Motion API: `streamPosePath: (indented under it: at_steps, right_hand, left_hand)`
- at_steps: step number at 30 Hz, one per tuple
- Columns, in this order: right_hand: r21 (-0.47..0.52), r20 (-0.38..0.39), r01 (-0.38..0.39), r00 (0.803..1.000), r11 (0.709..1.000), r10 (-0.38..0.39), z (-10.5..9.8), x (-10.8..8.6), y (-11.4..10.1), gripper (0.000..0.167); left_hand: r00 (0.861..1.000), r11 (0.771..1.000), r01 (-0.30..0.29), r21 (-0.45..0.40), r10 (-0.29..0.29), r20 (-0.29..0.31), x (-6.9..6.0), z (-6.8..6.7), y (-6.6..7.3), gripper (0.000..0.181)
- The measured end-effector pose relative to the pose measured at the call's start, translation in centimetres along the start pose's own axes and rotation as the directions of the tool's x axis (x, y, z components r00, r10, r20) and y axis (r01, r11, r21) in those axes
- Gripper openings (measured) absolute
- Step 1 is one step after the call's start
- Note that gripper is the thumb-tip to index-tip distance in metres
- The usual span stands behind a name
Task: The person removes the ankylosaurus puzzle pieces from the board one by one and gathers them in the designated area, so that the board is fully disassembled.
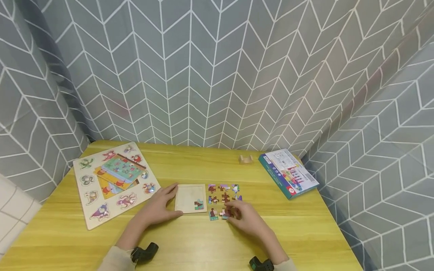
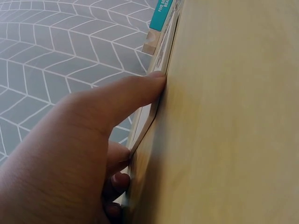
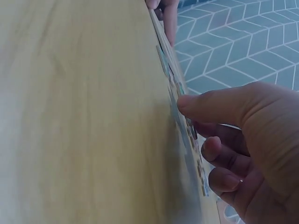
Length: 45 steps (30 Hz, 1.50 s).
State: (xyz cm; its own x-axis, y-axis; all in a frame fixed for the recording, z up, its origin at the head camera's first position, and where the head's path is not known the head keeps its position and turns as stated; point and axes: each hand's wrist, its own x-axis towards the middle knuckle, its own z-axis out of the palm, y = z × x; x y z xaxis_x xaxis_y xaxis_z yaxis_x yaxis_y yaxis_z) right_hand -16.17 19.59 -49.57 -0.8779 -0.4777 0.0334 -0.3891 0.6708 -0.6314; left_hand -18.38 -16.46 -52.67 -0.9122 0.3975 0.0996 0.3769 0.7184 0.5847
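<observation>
A square wooden puzzle tray (image 1: 185, 195) lies on the table with one puzzle piece (image 1: 199, 204) in its lower right corner. My left hand (image 1: 159, 207) holds the tray at its left side, thumb at the near corner and fingers at the far one; the thumb (image 2: 135, 93) meets the rim in the left wrist view. To the right of the tray, several loose jigsaw pieces (image 1: 213, 200) lie in rough rows. My right hand (image 1: 249, 220) pinches a jigsaw piece (image 1: 224, 213) in the nearest row between thumb and index finger. Its other fingers (image 3: 224, 179) are curled.
A larger wooden board (image 1: 81, 184) with sea-animal pieces and colourful picture cards (image 1: 123, 171) lies at the left. At the back right stand a small wooden block (image 1: 245, 159) and a flat teal-edged box (image 1: 288, 173). A patterned curtain (image 1: 203, 75) hangs behind the table.
</observation>
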Motion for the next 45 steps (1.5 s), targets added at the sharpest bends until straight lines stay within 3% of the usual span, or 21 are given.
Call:
streamPosePath:
  at_steps: [13, 22, 30, 37, 45]
  right_hand:
    - [-0.026, -0.012, 0.027, 1.0, 0.999, -0.027, 0.0, 0.2, 0.3, 0.04]
    - [-0.105, 0.034, 0.131, 0.991, 0.986, -0.128, 0.9, 4.2, -2.2, 0.035]
    - [-0.097, 0.108, 0.142, 0.985, 0.985, -0.132, 2.3, 7.7, -3.5, 0.043]
    - [-0.118, 0.141, 0.118, 0.985, 0.986, -0.101, 2.7, 8.5, -3.4, 0.04]
    - [-0.106, 0.162, 0.135, 0.98, 0.985, -0.117, 2.7, 8.5, -3.2, 0.031]
  left_hand:
    - [1.0, 1.0, -0.01, 0.001, 0.01, -0.002, 0.0, 0.1, 0.0, 0.101]
    - [1.0, 1.0, 0.004, -0.002, -0.004, 0.001, 0.0, -0.1, -0.1, 0.101]
    - [1.0, 1.0, -0.001, 0.001, 0.001, -0.006, 0.0, 0.0, -0.2, 0.102]
    - [1.0, 1.0, -0.006, 0.004, 0.006, -0.01, 0.0, 0.1, -0.1, 0.101]
    - [1.0, 1.0, -0.002, -0.006, 0.002, -0.019, -0.1, 0.3, -0.1, 0.102]
